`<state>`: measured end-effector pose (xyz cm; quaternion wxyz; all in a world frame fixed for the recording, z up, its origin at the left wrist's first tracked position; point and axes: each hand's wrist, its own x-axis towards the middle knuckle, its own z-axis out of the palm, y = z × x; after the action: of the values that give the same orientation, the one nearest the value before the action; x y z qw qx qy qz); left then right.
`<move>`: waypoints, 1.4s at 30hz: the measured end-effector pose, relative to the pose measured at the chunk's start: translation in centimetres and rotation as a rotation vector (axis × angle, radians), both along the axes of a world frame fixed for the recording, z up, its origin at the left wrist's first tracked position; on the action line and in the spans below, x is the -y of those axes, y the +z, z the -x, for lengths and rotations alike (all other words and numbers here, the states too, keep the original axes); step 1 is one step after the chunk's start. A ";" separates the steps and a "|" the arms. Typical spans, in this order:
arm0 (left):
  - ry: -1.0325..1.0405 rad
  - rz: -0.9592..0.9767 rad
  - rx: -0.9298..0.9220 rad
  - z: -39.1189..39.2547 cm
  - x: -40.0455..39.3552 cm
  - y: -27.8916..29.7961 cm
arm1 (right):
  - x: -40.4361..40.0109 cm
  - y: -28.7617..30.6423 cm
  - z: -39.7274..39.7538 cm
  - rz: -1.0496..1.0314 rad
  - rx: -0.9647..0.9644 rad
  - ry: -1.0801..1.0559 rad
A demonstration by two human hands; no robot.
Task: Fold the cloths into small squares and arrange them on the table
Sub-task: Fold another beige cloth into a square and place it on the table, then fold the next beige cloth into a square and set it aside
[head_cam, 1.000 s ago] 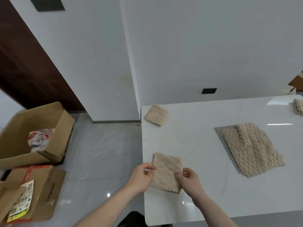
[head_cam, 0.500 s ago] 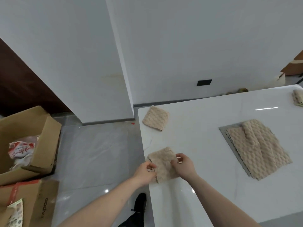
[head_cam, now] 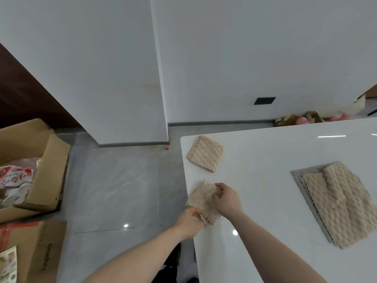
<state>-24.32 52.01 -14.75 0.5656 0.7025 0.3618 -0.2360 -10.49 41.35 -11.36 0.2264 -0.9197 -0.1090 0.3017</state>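
Your hands [head_cam: 227,199] now hold the cloth [head_cam: 204,201] folded smaller than a second ago, nearer the folded square [head_cam: 205,153] at the table [head_cam: 265,252] corner.

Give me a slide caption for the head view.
Both hands, left hand and right hand, grip a beige waffle-textured cloth at the white table's edge, near one folded beige square.

Home: tiled floor [head_cam: 114,186], cardboard boxes [head_cam: 40,160].

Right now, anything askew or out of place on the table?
Mostly tidy. On the flat cloth pile the top cloth has a strip folded back on itself. The folded square lies neat; both hands hold the other cloth.
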 end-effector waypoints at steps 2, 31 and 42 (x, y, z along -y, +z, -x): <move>-0.029 0.024 -0.007 0.3 -0.1 -0.4 | -0.5 -0.5 -0.1 0.041 0.004 0.034; -0.275 -0.436 0.250 8.6 14.0 15.1 | 23.8 9.6 9.8 -0.351 -0.060 0.082; -0.278 -0.504 0.306 11.9 20.3 18.5 | 30.7 14.1 11.4 -0.466 -0.035 0.068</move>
<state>-36.26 31.73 3.78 0.3842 0.8904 0.2201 -0.1058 -21.89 10.69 2.71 0.4241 -0.8331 -0.2026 0.2915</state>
